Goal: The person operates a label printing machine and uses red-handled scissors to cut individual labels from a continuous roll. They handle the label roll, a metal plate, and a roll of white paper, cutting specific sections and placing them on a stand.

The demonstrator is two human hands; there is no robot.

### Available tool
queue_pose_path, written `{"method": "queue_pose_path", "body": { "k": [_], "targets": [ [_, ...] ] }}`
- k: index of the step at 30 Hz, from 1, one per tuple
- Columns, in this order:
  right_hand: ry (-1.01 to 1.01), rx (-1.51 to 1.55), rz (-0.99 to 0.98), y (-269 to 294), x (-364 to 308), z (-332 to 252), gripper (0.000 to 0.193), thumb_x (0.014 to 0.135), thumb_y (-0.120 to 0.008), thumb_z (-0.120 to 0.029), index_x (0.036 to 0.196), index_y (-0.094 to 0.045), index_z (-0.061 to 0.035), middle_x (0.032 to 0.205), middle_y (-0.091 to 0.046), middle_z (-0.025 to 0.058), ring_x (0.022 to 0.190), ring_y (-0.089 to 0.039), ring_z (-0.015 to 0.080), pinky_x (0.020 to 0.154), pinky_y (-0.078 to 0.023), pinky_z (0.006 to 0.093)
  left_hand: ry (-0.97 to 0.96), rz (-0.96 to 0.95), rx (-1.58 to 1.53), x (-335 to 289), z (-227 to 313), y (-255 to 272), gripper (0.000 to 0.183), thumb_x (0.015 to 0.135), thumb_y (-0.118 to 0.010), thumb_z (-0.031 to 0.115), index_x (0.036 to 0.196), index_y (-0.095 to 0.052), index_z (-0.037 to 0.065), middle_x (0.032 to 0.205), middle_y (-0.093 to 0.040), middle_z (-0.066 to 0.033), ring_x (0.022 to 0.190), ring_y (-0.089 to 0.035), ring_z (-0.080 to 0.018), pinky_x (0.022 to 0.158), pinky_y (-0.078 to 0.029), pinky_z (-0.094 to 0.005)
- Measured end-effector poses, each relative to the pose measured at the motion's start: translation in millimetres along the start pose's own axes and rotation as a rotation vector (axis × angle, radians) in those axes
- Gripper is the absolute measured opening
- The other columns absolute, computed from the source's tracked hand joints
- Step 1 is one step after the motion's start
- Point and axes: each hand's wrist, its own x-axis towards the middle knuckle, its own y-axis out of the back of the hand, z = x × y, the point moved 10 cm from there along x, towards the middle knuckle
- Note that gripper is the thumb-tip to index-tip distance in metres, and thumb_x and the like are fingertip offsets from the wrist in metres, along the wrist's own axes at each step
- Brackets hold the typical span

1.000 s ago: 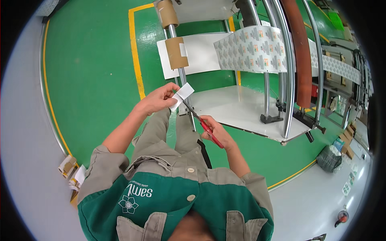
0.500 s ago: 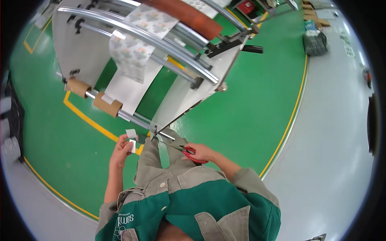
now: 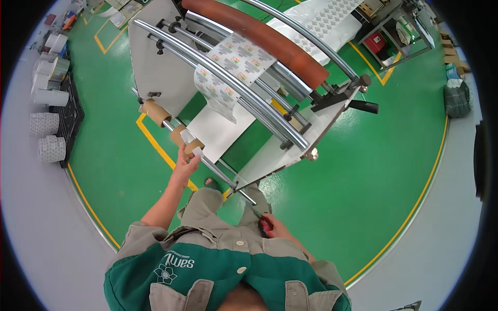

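My left hand (image 3: 184,167) reaches up to a brown cardboard core (image 3: 193,145) on a metal shaft (image 3: 217,171). Its fingers are closed on a small white piece (image 3: 197,152), lying against the core near my thumb. A second white piece (image 3: 187,136) shows on the core section just beyond, and another cardboard core (image 3: 155,112) sits farther left on the same shaft. My right hand (image 3: 278,229), low in front of my legs, is wrapped round a pair of scissors with red handles (image 3: 266,226). The blades point up toward the shaft's end.
Above the shaft stands a machine with steel rollers (image 3: 223,72), a red-brown roller (image 3: 259,39) and a hanging printed web (image 3: 218,98). Its side plate (image 3: 295,150) borders my right. Several white rolls (image 3: 52,98) stand by a black pallet (image 3: 72,109) at left.
My left hand has moved from open space up to the cardboard core, carrying a white piece. The scissors have moved closer to my legs and turned more upright. My view has shifted left.
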Motion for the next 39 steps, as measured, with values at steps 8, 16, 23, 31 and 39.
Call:
{"method": "queue_pose_path", "body": {
  "k": [8, 16, 23, 31, 39],
  "targets": [
    [-0.01, 0.288, 0.418, -70, 171, -52, 0.049, 0.091, -0.059, -0.013, 0.132, -0.032, -0.0085, 0.117, -0.047, 0.0088, 0.101, -0.051, 0.0175, 0.088, -0.045, 0.0317, 0.023, 0.173, -0.128, 88, -7, 53, 0.094, 0.083, -0.069, 0.026, 0.15, -0.005, 0.019, 0.133, -0.04, -0.0114, 0.119, -0.044, -0.0231, 0.095, -0.037, -0.0416],
    [0.042, 1.001, 0.859, 5, 361, -57, 0.043, 0.096, -0.048, -0.018, 0.135, -0.03, -0.015, 0.125, -0.039, 0.0022, 0.1, -0.045, 0.0125, 0.098, -0.043, 0.0406, 0.012, 0.107, -0.304, 138, 1, 118, 0.092, 0.082, -0.071, 0.02, 0.151, -0.011, 0.016, 0.116, -0.045, -0.0005, 0.103, -0.048, -0.0115, 0.086, -0.041, -0.0306],
    [-0.014, 0.629, 0.744, -56, 371, -56, 0.055, 0.08, -0.06, 0.006, 0.128, -0.036, -0.006, 0.1, -0.053, 0.0064, 0.079, -0.051, 0.0115, 0.066, -0.047, 0.023, 0.038, 0.007, -0.342, 140, 4, 153, 0.093, 0.084, -0.067, 0.014, 0.15, -0.001, 0.007, 0.128, -0.047, -0.0087, 0.118, -0.049, -0.0182, 0.095, -0.041, -0.0327],
    [-0.243, 0.845, 0.4, -162, 298, -135, 0.044, 0.08, -0.062, 0.002, 0.119, -0.044, -0.0051, 0.092, -0.059, 0.0076, 0.069, -0.056, 0.0151, 0.058, -0.044, 0.0266, -0.17, 0.145, -0.422, 122, -9, 162, 0.106, 0.078, -0.07, 0.007, 0.149, 0.008, 0.016, 0.137, -0.027, -0.0178, 0.116, -0.046, -0.0262, 0.094, -0.044, -0.0349],
    [-0.212, 0.391, 0.581, -162, 202, -165, 0.05, 0.086, -0.06, -0.004, 0.127, -0.033, -0.0099, 0.082, -0.049, 0.0046, 0.059, -0.048, 0.011, 0.046, -0.038, 0.0249, -0.326, 0.351, -0.307, 89, 19, 194, 0.098, 0.076, -0.058, -0.005, 0.148, 0.006, 0.013, 0.142, -0.021, -0.0207, 0.109, -0.054, -0.0273, 0.084, -0.051, -0.0338]
  ]
}}
